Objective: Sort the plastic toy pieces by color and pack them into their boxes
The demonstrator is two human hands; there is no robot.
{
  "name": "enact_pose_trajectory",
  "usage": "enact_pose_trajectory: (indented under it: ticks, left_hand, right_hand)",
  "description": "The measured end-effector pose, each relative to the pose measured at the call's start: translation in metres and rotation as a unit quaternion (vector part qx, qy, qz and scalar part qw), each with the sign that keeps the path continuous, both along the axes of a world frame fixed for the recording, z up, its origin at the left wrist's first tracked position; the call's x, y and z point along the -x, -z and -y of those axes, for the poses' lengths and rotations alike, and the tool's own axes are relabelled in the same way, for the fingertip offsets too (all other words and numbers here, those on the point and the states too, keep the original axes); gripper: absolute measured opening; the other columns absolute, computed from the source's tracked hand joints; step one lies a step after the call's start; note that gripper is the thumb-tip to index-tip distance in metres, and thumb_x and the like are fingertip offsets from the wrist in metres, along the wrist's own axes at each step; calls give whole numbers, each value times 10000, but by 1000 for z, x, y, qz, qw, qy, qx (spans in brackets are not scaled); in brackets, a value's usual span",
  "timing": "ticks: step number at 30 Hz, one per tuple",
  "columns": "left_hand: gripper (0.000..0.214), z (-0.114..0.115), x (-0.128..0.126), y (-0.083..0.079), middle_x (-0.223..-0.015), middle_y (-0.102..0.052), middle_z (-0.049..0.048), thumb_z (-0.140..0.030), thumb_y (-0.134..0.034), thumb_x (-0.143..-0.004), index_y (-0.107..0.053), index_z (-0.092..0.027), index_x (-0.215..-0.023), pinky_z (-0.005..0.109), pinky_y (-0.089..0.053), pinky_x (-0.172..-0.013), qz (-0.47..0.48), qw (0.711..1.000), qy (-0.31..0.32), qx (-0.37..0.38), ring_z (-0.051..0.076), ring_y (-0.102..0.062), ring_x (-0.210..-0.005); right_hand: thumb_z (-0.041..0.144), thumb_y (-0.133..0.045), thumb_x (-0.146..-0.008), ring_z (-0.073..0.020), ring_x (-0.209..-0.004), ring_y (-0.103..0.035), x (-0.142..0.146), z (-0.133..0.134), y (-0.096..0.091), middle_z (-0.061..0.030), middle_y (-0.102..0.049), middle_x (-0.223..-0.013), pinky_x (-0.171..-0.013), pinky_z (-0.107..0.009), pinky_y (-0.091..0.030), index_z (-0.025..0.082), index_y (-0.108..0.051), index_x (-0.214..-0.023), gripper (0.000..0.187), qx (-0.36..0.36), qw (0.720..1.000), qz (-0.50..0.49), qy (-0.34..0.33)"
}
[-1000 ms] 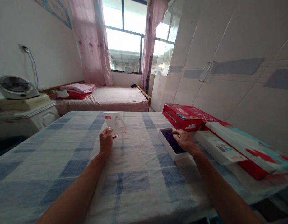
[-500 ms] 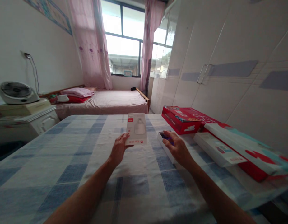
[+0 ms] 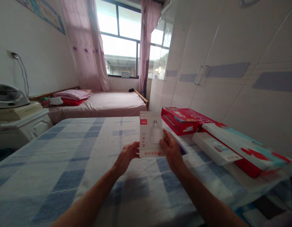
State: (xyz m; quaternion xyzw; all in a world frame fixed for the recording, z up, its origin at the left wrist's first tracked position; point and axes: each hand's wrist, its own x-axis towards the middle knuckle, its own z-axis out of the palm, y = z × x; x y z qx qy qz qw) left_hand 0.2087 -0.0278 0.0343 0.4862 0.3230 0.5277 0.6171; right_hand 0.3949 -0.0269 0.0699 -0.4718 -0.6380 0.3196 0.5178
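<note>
A white light bulb box (image 3: 148, 135) with a bulb picture and a red label is held upright above the table, its printed front towards me. My right hand (image 3: 172, 151) grips its right side, thumb on the front face. At the lower left edge, the fingers of my left hand (image 3: 127, 156) are closed against it. Behind the box and my right hand sits an open white box (image 3: 185, 155) with something purple inside, mostly hidden from view.
A red box (image 3: 181, 121) stands at the table's far right. Nearer lie a flat white box (image 3: 217, 148) and a red, white and teal package (image 3: 247, 146). Blue-and-white checked cloth (image 3: 72, 164) covers the table. Beyond are a bed (image 3: 110, 102) and a wardrobe (image 3: 221, 47).
The light bulb box has moved right and nearer to me. My right hand has left the open white box and taken hold of the light bulb box's right side.
</note>
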Motion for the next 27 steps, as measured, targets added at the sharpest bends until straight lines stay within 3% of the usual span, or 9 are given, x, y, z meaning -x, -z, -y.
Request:
enact_pose_trajectory:
  ticks: [5,10,16,22,24,27]
  left_hand:
    - [521,-3,5,4,-927,-690,128,-593,-512,-790,-689,-125,-934,274,-475,-632,-67,998,-9,7,172,-630,-698]
    - [529,-6,6,7,-901,-688,123,-601,-504,-789,-686,-123,-923,269,-470,-635,-96,995,-20,13,165,-628,-689]
    - [523,-5,5,6,-881,-693,121,-605,-536,-760,-690,-127,-905,268,-465,-623,-103,994,-23,23,164,-630,-672]
    - [525,-5,5,6,-870,-690,114,-609,-534,-758,-687,-126,-898,270,-463,-629,-108,993,-25,25,161,-623,-669]
    - [527,-5,5,6,-873,-690,115,-610,-532,-760,-686,-127,-902,272,-463,-632,-110,993,-24,24,163,-623,-673]
    - [535,-5,5,6,-873,-691,118,-616,-525,-760,-688,-127,-901,272,-464,-627,-112,993,-27,23,168,-625,-671]
  right_hand:
    - [282,-405,-802,-194,-1014,-585,-67,-23,-6,-103,-608,-1158,-884,-320,-460,139,-484,-1295,519,-9,989,93,118]
    - [202,-339,-802,-215,-1083,-552,-108,-38,14,-132,-605,-1160,-971,-335,-391,107,-566,-1224,488,37,934,298,194]
    - [301,-327,-873,-246,-1110,-521,-97,-29,13,-171,-544,-1218,-976,-355,-369,81,-511,-1278,496,28,884,402,235]
    - [692,-416,-758,-338,-1343,-249,-68,-11,9,-170,-281,-1472,-1021,-520,-264,129,-282,-1427,885,75,852,492,163]
    - [703,-458,-722,-349,-1361,-201,-61,-9,9,-159,-226,-1496,-1025,-543,-238,154,-243,-1444,932,83,844,513,136]
    - [588,-476,-761,-347,-1349,-227,-56,-11,8,-163,-229,-1494,-1001,-546,-267,154,-271,-1435,828,95,832,532,123]
